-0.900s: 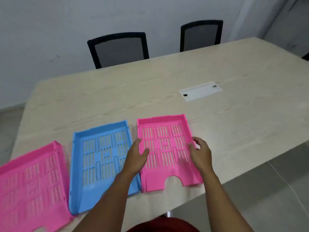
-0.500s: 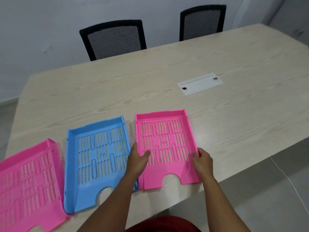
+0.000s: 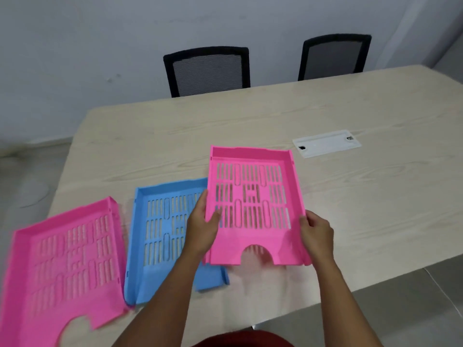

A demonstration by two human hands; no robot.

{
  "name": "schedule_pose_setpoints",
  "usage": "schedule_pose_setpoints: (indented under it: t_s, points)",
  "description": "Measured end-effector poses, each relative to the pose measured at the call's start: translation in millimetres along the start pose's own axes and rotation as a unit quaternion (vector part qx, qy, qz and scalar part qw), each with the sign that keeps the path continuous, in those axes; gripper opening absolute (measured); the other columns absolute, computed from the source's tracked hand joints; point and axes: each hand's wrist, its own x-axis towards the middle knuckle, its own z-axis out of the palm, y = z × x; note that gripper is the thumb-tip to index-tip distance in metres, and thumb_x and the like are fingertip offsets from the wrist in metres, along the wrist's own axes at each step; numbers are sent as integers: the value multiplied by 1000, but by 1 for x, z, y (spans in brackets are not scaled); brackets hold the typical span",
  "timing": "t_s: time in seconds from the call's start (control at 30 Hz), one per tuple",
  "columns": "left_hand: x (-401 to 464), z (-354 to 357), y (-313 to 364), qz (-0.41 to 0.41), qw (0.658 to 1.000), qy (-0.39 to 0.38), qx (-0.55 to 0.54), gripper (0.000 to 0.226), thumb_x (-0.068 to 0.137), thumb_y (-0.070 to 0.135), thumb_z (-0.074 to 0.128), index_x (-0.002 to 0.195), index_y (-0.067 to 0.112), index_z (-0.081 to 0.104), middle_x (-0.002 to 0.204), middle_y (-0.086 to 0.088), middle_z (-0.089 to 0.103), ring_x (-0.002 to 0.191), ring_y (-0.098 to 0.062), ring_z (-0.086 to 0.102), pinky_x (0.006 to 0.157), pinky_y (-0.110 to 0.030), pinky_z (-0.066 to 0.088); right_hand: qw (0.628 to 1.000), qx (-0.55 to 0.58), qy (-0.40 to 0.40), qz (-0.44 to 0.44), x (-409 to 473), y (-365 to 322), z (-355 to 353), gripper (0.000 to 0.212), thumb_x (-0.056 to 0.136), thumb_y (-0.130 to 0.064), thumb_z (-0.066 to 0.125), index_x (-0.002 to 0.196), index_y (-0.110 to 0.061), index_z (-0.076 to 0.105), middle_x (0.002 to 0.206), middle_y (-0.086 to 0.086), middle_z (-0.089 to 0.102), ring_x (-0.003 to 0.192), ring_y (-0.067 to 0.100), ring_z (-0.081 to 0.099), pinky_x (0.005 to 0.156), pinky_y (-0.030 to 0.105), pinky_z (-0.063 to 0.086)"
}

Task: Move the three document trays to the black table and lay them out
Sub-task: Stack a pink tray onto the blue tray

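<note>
Three slotted plastic document trays are over a light wooden table (image 3: 363, 196). The right pink tray (image 3: 253, 186) is raised off the table, its near end tilted up. My left hand (image 3: 200, 229) grips its left rim and my right hand (image 3: 317, 234) grips its right rim. A blue tray (image 3: 160, 234) lies flat in the middle, partly under my left arm. A second pink tray (image 3: 62, 266) lies flat at the far left, running past the frame edge. No black table is in view.
Two black mesh-backed chairs (image 3: 208, 71) (image 3: 333, 57) stand at the table's far side against a white wall. A white cable cover plate (image 3: 327, 144) is set in the tabletop. Grey tiled floor (image 3: 413, 304) lies to the right of the near table edge.
Both hands closed on the right pink tray's side rims and lifted it off the table. The view swung to the left, and the other two trays stayed in place.
</note>
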Motion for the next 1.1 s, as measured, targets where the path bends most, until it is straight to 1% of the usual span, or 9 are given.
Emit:
schedule_pose_setpoints:
  t_s: [0.17, 0.27, 0.43, 0.57, 0.77, 0.87, 0.93, 1.0, 1.1]
  points:
    - [-9, -90, -29, -17, 995, 93, 8, 62, 95, -4, 60, 153, 6, 38, 155, 0, 39, 147, -23, 39, 123, -47, 31, 995, 18, -83, -54, -34, -30, 69, 26, 97, -17, 50, 84, -6, 70, 72, 16, 69, 60, 18, 53, 54, 29, 43]
    - [-21, -140, -49, -49, 991, 123, 10, 64, 96, 3, 62, 154, 16, 38, 159, -5, 42, 144, -27, 44, 116, -55, 39, 987, 13, -125, -95, -58, -42, 108, 25, 97, -17, 52, 85, -17, 73, 69, 2, 72, 57, 2, 60, 50, 12, 42]
    - [-40, -183, -69, -78, 988, 135, 2, 68, 94, 1, 63, 154, 19, 36, 156, -11, 46, 137, -33, 52, 103, -62, 49, 978, -14, -175, -112, -83, -44, 147, 26, 97, -16, 52, 81, -11, 71, 68, 4, 71, 53, -2, 57, 49, 14, 41]
    - [-47, -187, -83, -103, 987, 123, -2, 72, 95, -3, 60, 154, 30, 34, 155, -13, 46, 129, -35, 59, 91, -56, 58, 979, -27, -163, -117, -91, -40, 158, 24, 97, -13, 53, 80, -6, 68, 69, 9, 71, 60, 15, 62, 51, 16, 42]
    - [-38, -184, -87, -86, 990, 112, -4, 79, 94, -1, 60, 144, 53, 31, 161, -9, 39, 137, -37, 51, 100, -65, 50, 986, 0, -116, -116, -94, -44, 153, 23, 99, -16, 52, 87, -12, 72, 70, 7, 72, 68, 24, 67, 52, 16, 42]
    - [-33, -184, -88, -72, 993, 89, 7, 81, 96, 0, 58, 135, 67, 34, 163, -4, 35, 141, -34, 47, 105, -63, 47, 988, 3, -110, -104, -95, -41, 153, 25, 100, -17, 50, 89, -9, 72, 72, 9, 72, 70, 27, 67, 58, 34, 51]
    - [-33, -182, -84, -78, 994, 74, 14, 76, 97, -1, 56, 147, 51, 33, 163, -5, 34, 143, -32, 44, 110, -58, 42, 989, -6, -113, -99, -97, -38, 154, 26, 100, -16, 49, 88, -8, 71, 72, 8, 71, 70, 26, 67, 61, 38, 53]
    - [-32, -182, -85, -87, 993, 70, 21, 72, 97, -3, 55, 155, 31, 29, 163, -5, 32, 145, -30, 40, 114, -51, 38, 989, -4, -110, -98, -100, -35, 154, 25, 100, -14, 50, 88, -10, 71, 72, 5, 71, 68, 22, 66, 57, 29, 50]
    - [-32, -181, -86, -88, 993, 70, 24, 73, 97, -1, 56, 156, 30, 27, 165, -3, 28, 149, -30, 33, 117, -53, 33, 989, 4, -106, -98, -102, -35, 150, 25, 100, -14, 50, 87, -12, 71, 71, 3, 70, 66, 19, 65, 53, 17, 43]
